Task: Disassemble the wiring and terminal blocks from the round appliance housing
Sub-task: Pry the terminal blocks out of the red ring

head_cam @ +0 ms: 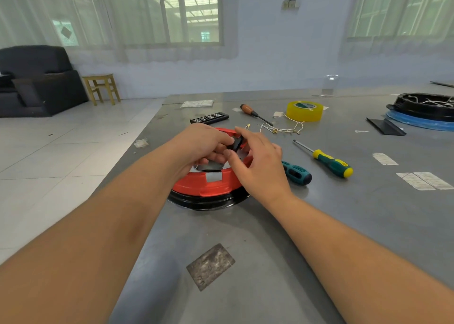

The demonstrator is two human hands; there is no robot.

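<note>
Red round housing (208, 185) at table centre; left hand (199, 143) pinches small black terminal block (236, 143) over its 12 o'clock rim, right hand (258, 161) fingers loose beside it, holding nothing; step: extracting block; next likely needs freeing it from the housing

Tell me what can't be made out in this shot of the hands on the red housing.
- Head view: the inside of the red housing is mostly hidden by the left hand and right hand.
- The small black part between the hands is partly covered by fingers, so its shape is unclear.
- The second black housing is cut off by the right edge.
- Print on the black bit case is too small to read.
</note>
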